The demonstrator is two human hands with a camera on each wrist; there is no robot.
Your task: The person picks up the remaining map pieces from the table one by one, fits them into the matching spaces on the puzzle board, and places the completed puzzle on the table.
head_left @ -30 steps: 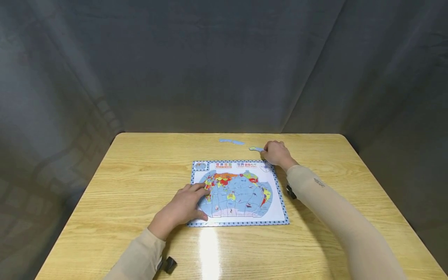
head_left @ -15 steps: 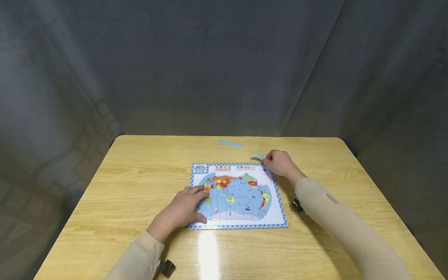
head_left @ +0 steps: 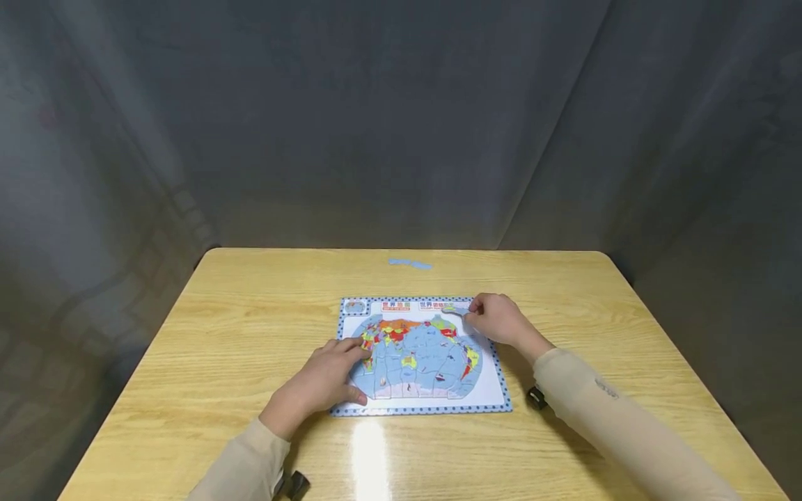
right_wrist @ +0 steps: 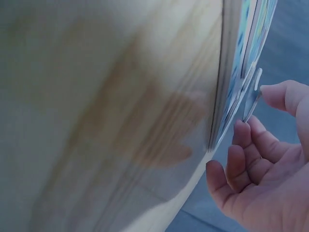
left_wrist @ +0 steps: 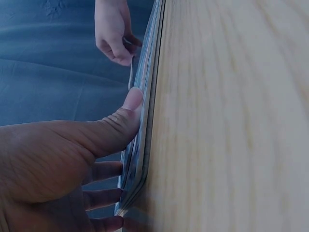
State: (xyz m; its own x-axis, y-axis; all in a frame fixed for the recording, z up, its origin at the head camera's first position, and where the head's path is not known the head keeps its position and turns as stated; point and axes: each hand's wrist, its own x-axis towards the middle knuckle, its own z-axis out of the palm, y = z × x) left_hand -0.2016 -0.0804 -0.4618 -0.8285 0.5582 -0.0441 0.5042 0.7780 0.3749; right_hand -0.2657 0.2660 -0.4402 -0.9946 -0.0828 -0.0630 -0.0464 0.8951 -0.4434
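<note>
A world map jigsaw puzzle board (head_left: 491,391) lies flat on the table, its map area largely filled with pieces. My left hand (head_left: 326,376) rests on the board's left side, fingers spread over the map and thumb near the lower left edge. Above the board's upper right part, my right hand (head_left: 501,321) pinches a blue puzzle piece (head_left: 454,311) with some green and yellow at one end. In the right wrist view, thumb and fingertips hold that thin puzzle piece (right_wrist: 252,99) tilted, close to the board. The left wrist view shows my left thumb (left_wrist: 131,104) on the board's surface.
Beyond the board, a blue strip of puzzle pieces (head_left: 410,264) lies near the far edge of the wooden table (head_left: 250,285). Whether they join is too small to tell. A dark grey curtain (head_left: 363,139) hangs behind and beside the table.
My right hand has brought the pinched puzzle piece from the table behind the board toward me, over the board's upper right. My left hand stays on the board; the head view has tilted slightly.
</note>
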